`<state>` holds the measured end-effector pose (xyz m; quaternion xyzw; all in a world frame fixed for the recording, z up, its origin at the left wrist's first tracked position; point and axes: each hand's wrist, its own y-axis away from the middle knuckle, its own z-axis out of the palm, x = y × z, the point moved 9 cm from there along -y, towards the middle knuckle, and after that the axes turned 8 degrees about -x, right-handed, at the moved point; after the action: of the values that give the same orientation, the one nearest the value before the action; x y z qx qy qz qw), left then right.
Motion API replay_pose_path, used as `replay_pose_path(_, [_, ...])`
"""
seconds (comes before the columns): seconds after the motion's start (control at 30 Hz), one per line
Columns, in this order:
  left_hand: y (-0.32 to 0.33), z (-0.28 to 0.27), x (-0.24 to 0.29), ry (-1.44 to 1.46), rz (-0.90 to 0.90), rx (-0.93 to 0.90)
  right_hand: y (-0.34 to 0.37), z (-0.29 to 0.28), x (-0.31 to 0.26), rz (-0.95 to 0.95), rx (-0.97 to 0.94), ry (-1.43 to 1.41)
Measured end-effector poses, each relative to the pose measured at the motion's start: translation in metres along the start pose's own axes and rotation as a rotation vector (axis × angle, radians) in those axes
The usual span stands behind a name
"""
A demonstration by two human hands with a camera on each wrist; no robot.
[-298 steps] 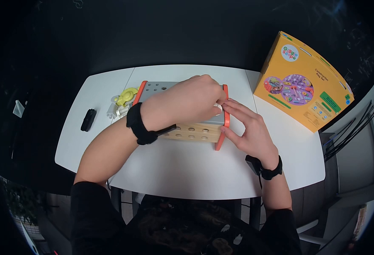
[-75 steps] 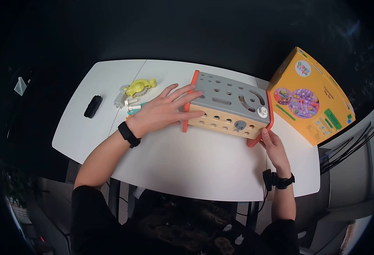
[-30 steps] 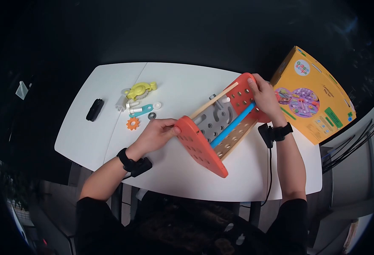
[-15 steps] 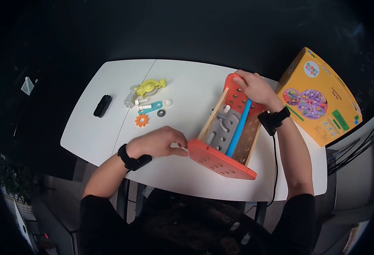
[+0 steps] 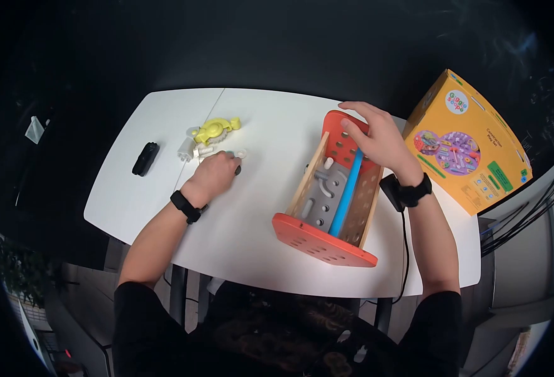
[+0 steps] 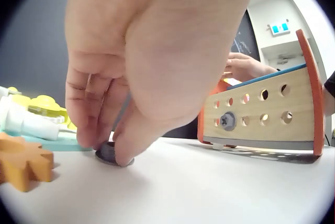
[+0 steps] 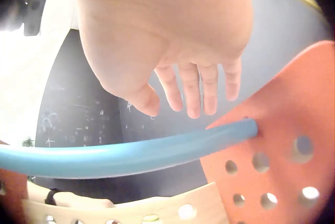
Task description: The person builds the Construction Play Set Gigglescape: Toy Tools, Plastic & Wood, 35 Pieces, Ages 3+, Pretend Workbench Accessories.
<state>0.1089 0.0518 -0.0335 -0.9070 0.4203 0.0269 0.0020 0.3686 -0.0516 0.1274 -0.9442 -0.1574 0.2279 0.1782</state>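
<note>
My left hand reaches down to the tabletop, and in the left wrist view its thumb and fingers pinch a dark grey nut. My right hand is over the far orange end panel of a wooden toy toolbox, fingers extended, with the palm above the blue handle bar. The toolbox lies with its open side up. Inside, a white bolt end sticks up from the grey slotted panel. A grey bolt head sits in the side panel facing my left hand.
Close to the left hand lie an orange gear, a teal strip, a white ring, white bolts and a yellow toy piece. A black object lies left. A yellow carton stands right.
The toolbox has been turned from standing upright to open side up. My left hand has left its near end panel and moved left to the grey nut. The right hand's fingers have straightened.
</note>
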Motion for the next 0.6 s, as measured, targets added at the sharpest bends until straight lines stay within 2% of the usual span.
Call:
replay_pose_path(0.2, [0.001,-0.053,0.046,0.268,0.181,0.131,0.021,-0.005,-0.052,-0.027,-0.036,-0.115])
replay_pose_path(0.27, [-0.001,-0.077,0.062,0.605,0.147,0.007,0.026,-0.003,-0.071,-0.140,-0.035,-0.020])
replay_pose_path(0.3, [-0.003,-0.084,0.069,0.606,0.148,0.008,0.028,-0.001,-0.076,-0.157,-0.042,0.020])
replay_pose_path(0.37, [-0.005,-0.102,0.075,1.002,0.221,0.109,0.029,0.005,-0.078,-0.085,-0.094,-0.052])
replay_pose_path(0.4, [-0.007,-0.106,0.079,1.002,0.224,0.111,0.029,0.010,-0.075,-0.010,-0.144,-0.127])
replay_pose_path(0.47, [-0.006,-0.129,0.085,1.131,0.364,0.276,0.029,0.012,-0.080,-0.002,-0.132,-0.147])
replay_pose_path(0.5, [-0.007,-0.134,0.087,1.130,0.369,0.279,0.028,0.015,-0.072,0.067,-0.124,-0.300])
replay_pose_path(0.53, [-0.004,-0.145,0.090,1.046,0.400,0.349,0.028,0.019,-0.064,0.135,-0.115,-0.453])
replay_pose_path(0.6, [-0.003,-0.155,0.094,0.959,0.431,0.421,0.027,0.025,-0.054,0.155,-0.091,-0.547])
